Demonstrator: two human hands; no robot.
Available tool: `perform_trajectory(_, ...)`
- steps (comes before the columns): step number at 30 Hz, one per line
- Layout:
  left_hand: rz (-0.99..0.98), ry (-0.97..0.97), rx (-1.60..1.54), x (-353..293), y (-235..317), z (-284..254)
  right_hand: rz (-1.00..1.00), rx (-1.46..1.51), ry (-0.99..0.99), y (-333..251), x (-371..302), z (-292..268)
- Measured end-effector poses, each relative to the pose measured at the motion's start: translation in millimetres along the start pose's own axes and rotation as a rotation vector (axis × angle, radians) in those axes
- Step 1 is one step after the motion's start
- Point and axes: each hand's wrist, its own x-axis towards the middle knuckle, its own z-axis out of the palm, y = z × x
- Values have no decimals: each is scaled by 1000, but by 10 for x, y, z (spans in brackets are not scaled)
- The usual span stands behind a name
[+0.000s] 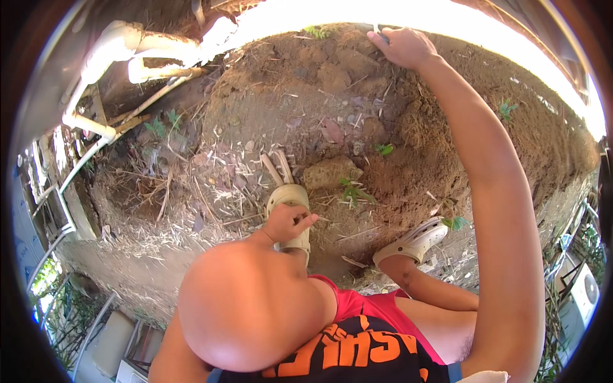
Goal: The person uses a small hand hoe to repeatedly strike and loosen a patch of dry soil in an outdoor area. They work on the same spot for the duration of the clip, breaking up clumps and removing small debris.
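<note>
My right hand (pixel 408 48) reaches far forward to the top of the dirt mound (pixel 357 57), its fingers closed round something small. Only a greyish bit and a thin pale tip show by the thumb, against strong glare; its kind cannot be made out. My left hand (pixel 288 223) hangs loosely over my left shoe, a beige clog (pixel 287 195). Its fingers are lightly bent, the thumb stands apart, and nothing shows in it. My other beige clog (pixel 415 241) rests on the soil to the right.
A flat stone (pixel 332 173) and two short sticks (pixel 277 167) lie before my left foot. Small green seedlings (pixel 354 190) grow in the soil. White pipes (pixel 96 124) run along the left side. Straw litters the ground, and an outdoor unit (pixel 584 290) stands at the lower right.
</note>
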Motion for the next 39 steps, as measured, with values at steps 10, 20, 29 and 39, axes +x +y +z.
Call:
perform_trajectory(10,-100,-58,-103,-41,39,-71,2,-200,-127,-169,-205,-119)
perform_trajectory(20,-311,-234,-267,31,220,-236,-110,-220,-179,104,-633,-317)
perform_trajectory(29,362,42,224,40,370,-325,-87,-236,-191,497,-2214,-73)
perform_trajectory(39,663,121,332,253,88,-25,-20,-78,121,444,-2210,-432)
